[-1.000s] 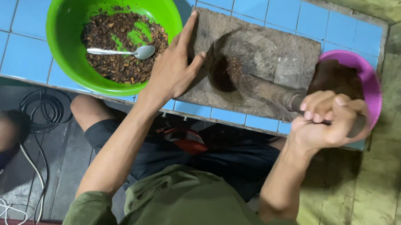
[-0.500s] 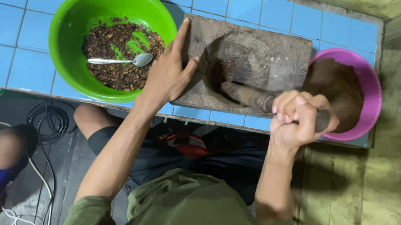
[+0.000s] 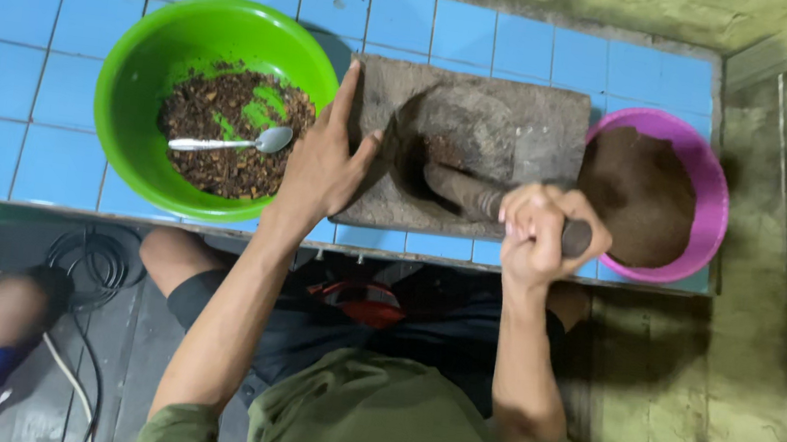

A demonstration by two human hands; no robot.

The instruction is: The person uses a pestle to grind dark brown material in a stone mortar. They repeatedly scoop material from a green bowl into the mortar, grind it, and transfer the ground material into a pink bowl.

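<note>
Right hand (image 3: pixel 536 229) is clenched on the pestle (image 3: pixel 476 193), its head down in the slab's (image 3: pixel 543 120) hollow near the bench's front edge. Left hand (image 3: pixel 326 159) lies flat and released on the slab's left edge; press there to stop sliding. Short, firm strokes.

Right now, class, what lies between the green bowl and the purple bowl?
In the head view, a stone grinding slab lies between the green bowl and purple bowl.
</note>
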